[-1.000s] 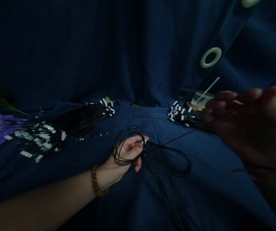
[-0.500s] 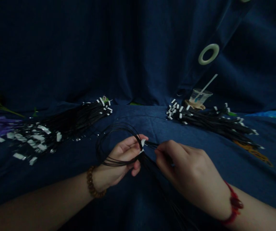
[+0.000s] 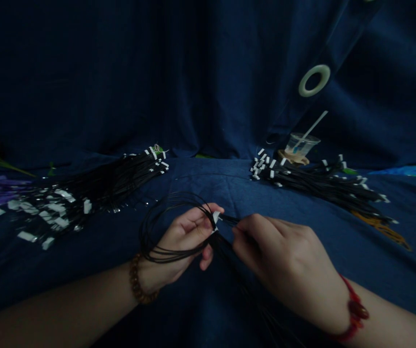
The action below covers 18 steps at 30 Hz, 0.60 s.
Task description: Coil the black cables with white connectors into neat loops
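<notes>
A loop of thin black cords (image 3: 152,212) hangs around my left hand (image 3: 182,239), which pinches the cords where they cross beside a white tag (image 3: 215,220). My right hand (image 3: 278,263) is closed, thumb against forefinger, on the cord ends just to the right of that tag. Loose cord strands run down below the hands into the dark. What the cords are made of is hard to tell in this dim light. My left wrist carries a brown bead bracelet (image 3: 140,280), my right a red one (image 3: 353,309).
Bundles of black cords with white tags lie at the left (image 3: 110,181) and right (image 3: 313,181). Behind the right bundle stands a clear plastic cup (image 3: 302,142) with a white stick. A pale ring (image 3: 314,80) rests on the blue cloth (image 3: 208,169); orange cords (image 3: 380,229) lie at right.
The cord loop around my left hand has widened and sagged slightly lower and to the left. Both hands keep their grips and have barely moved.
</notes>
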Motion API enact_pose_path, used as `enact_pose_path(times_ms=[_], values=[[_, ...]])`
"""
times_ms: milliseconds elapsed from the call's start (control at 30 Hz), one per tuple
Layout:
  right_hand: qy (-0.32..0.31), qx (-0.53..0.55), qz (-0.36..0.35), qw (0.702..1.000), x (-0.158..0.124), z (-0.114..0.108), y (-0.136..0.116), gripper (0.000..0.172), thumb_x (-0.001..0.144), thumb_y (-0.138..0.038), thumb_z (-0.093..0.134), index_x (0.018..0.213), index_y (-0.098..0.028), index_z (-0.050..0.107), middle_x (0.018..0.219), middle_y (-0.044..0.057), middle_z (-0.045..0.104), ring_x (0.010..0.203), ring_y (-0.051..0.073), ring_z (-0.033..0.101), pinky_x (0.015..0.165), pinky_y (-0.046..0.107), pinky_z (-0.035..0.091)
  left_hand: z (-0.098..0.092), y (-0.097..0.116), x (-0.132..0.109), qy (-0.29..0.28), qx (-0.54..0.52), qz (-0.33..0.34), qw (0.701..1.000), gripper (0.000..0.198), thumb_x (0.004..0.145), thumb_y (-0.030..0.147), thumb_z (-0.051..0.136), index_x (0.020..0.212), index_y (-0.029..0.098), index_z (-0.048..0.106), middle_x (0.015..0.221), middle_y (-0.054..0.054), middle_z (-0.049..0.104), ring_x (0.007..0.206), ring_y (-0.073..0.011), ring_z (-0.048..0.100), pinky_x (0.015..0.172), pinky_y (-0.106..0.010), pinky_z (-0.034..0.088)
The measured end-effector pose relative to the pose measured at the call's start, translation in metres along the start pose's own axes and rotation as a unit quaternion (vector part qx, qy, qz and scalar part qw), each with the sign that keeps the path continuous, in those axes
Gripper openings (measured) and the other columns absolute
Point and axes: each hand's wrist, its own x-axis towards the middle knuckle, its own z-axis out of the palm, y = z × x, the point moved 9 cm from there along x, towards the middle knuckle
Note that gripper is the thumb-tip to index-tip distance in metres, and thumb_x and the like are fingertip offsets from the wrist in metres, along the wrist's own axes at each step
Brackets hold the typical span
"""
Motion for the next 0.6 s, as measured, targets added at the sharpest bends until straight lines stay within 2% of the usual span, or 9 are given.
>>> enact_pose_path(times_ms=[167,367,467,600], values=[[-0.003,0.001,0.007,1.000,-0.0005,-0.0007,-0.0004,0.014,0.083,-0.019,0.049,0.070,-0.015,0.051,0.056,-0.002,0.050,0.046,0.011,0.046,0.048,0.025,0.029,0.0000,0.0012,0.0002,0.012,0.014,0.004,1.000,0.024,0.077,0.021,0.058,0.101,0.018,0.054,0.059,0.005,0.050,0.034,-0.0035,0.045,0.031,-0.013,0.037],[-0.006,0.003,0.018,1.000,-0.0008,0.0001,0.0003,0.013,0.082,-0.019,0.050,0.070,-0.015,0.052,0.056,-0.001,0.050,0.045,0.011,0.046,0.047,0.025,0.029,-0.0046,0.0054,-0.0018,0.064,0.090,-0.005,0.994,0.024,0.077,0.019,0.055,0.100,0.018,0.055,0.069,0.004,0.051,0.034,-0.0034,0.047,0.032,-0.016,0.035],[-0.005,0.005,0.018,1.000,-0.0003,-0.0004,0.0003,0.014,0.082,-0.019,0.049,0.069,-0.015,0.051,0.055,-0.001,0.050,0.045,0.011,0.046,0.047,0.025,0.028,-0.0022,0.0061,-0.0031,0.049,0.101,-0.009,0.994,0.022,0.078,0.018,0.053,0.100,0.021,0.055,0.068,0.005,0.051,0.036,-0.0035,0.049,0.035,-0.015,0.037],[-0.012,0.011,0.017,1.000,0.0006,0.0010,-0.0004,0.016,0.084,-0.020,0.048,0.069,-0.014,0.051,0.056,-0.001,0.049,0.045,0.011,0.045,0.048,0.025,0.028,-0.0010,0.0060,-0.0028,0.030,0.114,0.005,0.993,0.026,0.074,0.025,0.060,0.099,0.018,0.055,0.062,0.005,0.052,0.036,-0.0062,0.049,0.034,-0.017,0.039]])
